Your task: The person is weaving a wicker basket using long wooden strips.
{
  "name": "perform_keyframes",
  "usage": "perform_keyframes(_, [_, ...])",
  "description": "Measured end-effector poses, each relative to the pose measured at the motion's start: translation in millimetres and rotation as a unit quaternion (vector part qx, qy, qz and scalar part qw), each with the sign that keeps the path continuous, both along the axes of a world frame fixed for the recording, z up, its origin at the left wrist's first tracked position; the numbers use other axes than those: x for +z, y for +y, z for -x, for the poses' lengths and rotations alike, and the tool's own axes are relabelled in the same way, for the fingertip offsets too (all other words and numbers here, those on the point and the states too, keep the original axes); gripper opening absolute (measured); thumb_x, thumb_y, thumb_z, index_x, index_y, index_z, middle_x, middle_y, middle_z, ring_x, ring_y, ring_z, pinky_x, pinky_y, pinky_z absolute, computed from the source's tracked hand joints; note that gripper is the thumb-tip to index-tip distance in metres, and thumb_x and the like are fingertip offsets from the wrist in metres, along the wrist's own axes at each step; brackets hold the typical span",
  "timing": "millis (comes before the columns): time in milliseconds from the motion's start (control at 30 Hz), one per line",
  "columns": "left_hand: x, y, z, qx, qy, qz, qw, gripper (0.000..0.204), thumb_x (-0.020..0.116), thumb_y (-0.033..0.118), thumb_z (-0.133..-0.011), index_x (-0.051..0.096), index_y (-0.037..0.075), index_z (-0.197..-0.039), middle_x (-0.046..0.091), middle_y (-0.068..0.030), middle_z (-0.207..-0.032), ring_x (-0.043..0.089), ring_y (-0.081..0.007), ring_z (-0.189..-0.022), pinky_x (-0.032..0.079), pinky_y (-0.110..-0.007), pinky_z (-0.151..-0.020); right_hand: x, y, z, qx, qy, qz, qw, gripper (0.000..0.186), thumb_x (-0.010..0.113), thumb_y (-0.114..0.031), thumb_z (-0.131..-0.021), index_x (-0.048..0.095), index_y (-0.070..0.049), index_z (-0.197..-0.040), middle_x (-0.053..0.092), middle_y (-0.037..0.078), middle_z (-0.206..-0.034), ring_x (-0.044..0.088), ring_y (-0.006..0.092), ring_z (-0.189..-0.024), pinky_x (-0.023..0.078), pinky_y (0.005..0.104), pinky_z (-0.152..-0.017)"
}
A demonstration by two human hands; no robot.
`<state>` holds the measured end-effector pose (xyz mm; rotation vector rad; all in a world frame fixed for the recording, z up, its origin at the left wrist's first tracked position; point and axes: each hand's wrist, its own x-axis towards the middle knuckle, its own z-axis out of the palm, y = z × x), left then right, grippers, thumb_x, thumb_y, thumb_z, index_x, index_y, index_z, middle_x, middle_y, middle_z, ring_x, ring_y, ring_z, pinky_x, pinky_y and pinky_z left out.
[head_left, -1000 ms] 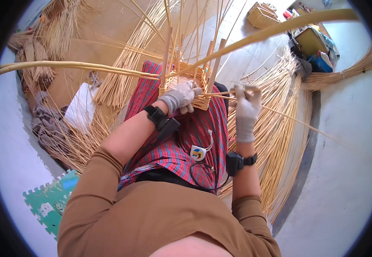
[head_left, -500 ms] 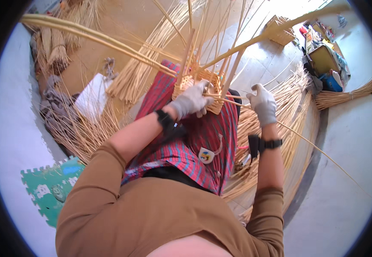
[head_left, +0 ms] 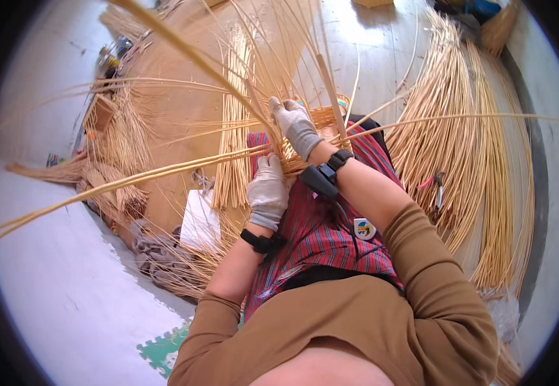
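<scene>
A small, partly woven wicker basket [head_left: 324, 119] rests on my lap, over a red and blue checked cloth [head_left: 318, 222]. Long wicker rods [head_left: 183, 164] fan out from its sides, and flat upright stakes [head_left: 331, 90] rise at its corners. My left hand [head_left: 268, 192], in a pale glove, is closed at the basket's near left corner, where a pair of rods leaves leftward. Reaching across the basket, my gloved right hand [head_left: 292, 125] has its fingers bent together beside the left stake and thick rods. Its fingertips partly hide what they grip.
A large bundle of wicker rods [head_left: 440, 128] covers the floor at right, with a red-handled tool [head_left: 436, 188] on it. Another bundle [head_left: 233, 122] lies ahead on brown board. At left are a white sheet [head_left: 200, 219], grey cloth [head_left: 157, 254] and a green foam mat [head_left: 164, 350].
My right hand has come from the right side, where it was by a long rod, across to the basket's left. My left hand has dropped to the near left corner. The view has turned.
</scene>
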<state>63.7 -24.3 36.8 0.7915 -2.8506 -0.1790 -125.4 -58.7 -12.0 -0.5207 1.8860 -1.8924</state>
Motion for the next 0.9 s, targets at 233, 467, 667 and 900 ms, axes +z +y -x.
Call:
perform_keyframes(233, [-17.3, -0.4, -6.0, -0.014, -0.011, 0.075, 0.997, 0.065, 0.076, 0.032, -0.083, 0.048, 0.002, -0.133, 0.055, -0.0138, -0.114, 0.068, -0.0311, -0.094, 0.056, -0.043, -0.068, 61.9, 22.1, 7.1, 0.161, -0.013, -0.013, 0.987, 0.060, 0.064, -0.059, -0.092, 0.073, 0.000, -0.089, 0.071, 0.011, -0.074, 0.069, 0.0199, -0.068, 0.053, 0.0349, -0.063])
perform_keyframes(467, [-31.4, -10.3, -12.2, -0.058, -0.006, 0.116, 0.992, 0.066, 0.075, 0.034, -0.083, 0.050, 0.000, -0.134, 0.057, -0.0147, -0.117, 0.068, -0.0306, -0.098, 0.057, -0.040, -0.074, 127.4, 5.1, 8.6, 0.136, 0.291, -0.019, 0.947, 0.068, 0.065, -0.062, -0.091, 0.068, -0.001, -0.120, 0.074, 0.015, -0.096, 0.072, 0.0232, -0.088, 0.057, 0.0371, -0.080])
perform_keyframes(667, [-23.5, -9.2, -12.6, -0.044, 0.001, 0.102, 0.994, 0.064, 0.076, 0.037, -0.082, 0.054, 0.001, -0.131, 0.058, -0.0135, -0.115, 0.068, -0.0298, -0.098, 0.056, -0.041, -0.076, 129.8, 44.0, -27.6, 0.223, 0.063, 0.350, 0.907, 0.062, 0.035, -0.057, -0.107, 0.073, -0.008, -0.110, 0.069, 0.010, -0.085, 0.065, 0.0176, -0.079, 0.052, 0.0330, -0.076])
perform_keyframes(900, [-32.5, -16.5, -16.7, -0.079, -0.007, 0.070, 0.994, 0.042, 0.079, 0.036, -0.079, 0.063, 0.008, -0.106, 0.062, -0.0095, -0.095, 0.068, -0.0314, -0.083, 0.054, -0.043, -0.069, 42.1, 72.4, -50.4, 0.085, 0.066, 0.232, 0.967, 0.054, 0.037, -0.045, -0.110, 0.062, -0.004, -0.087, 0.051, 0.002, -0.068, 0.051, 0.0139, -0.067, 0.046, 0.0321, -0.066])
